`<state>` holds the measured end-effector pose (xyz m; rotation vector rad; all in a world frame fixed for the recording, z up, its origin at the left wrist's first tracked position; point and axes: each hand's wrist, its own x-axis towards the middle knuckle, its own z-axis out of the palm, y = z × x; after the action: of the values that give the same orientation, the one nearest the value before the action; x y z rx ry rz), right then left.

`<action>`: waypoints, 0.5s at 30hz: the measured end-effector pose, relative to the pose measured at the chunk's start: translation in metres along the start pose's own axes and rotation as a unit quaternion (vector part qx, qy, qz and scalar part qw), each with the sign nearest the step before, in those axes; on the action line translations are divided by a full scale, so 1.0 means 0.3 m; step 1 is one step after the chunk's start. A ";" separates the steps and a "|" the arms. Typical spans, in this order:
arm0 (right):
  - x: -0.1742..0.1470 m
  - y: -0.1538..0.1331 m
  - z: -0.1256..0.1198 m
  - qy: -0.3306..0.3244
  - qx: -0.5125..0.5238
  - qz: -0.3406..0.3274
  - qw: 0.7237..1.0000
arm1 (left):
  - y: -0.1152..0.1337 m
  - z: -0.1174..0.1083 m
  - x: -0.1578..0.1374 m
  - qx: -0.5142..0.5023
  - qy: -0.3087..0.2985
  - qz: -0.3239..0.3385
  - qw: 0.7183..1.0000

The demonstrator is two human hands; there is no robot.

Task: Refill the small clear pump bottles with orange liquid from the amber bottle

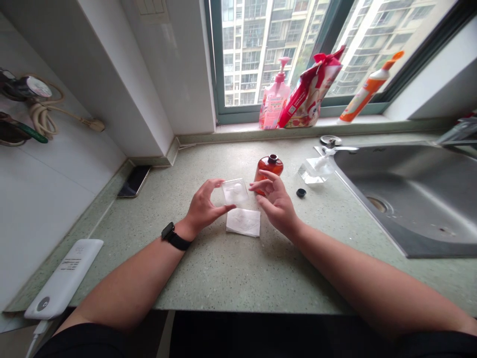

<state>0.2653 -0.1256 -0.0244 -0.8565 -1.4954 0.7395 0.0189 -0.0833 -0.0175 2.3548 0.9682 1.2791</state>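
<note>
My left hand, with a black watch on the wrist, grips a clear square plastic piece between fingers and thumb. A rounded shape shows in the middle of the piece. Just below it lies a folded white paper towel on the counter. To the right, my right hand is open with its fingers apart, holding nothing visible. Behind those fingers stands an uncapped amber bottle, partly hidden by them. A small black cap rests on the counter right of this hand.
A clear pump bottle stands beside the steel sink. At the left are a phone and a white power bank with a cable. The windowsill holds a pink pump bottle, a red bag and an orange-white bottle.
</note>
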 end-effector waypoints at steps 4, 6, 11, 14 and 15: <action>-0.011 -0.011 0.005 -0.051 -0.011 -0.011 0.999 | 0.003 0.001 0.000 -0.007 -0.011 0.014 1.000; -0.015 -0.019 0.004 -0.081 -0.026 -0.021 0.996 | 0.006 0.003 0.000 -0.013 -0.023 0.024 0.999; -0.015 -0.028 -0.005 -0.113 -0.026 -0.015 0.993 | 0.008 0.004 0.000 -0.019 -0.028 0.031 0.999; -0.005 -0.021 -0.010 -0.088 -0.017 -0.004 0.996 | 0.005 0.001 0.000 -0.013 -0.023 0.022 0.999; -0.002 -0.017 -0.011 -0.075 -0.012 -0.002 0.997 | 0.003 0.000 0.001 -0.012 -0.019 0.017 1.000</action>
<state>0.2681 -0.1290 -0.0201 -0.8320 -1.6414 0.7985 0.0195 -0.0838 -0.0167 2.3789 0.8995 1.2455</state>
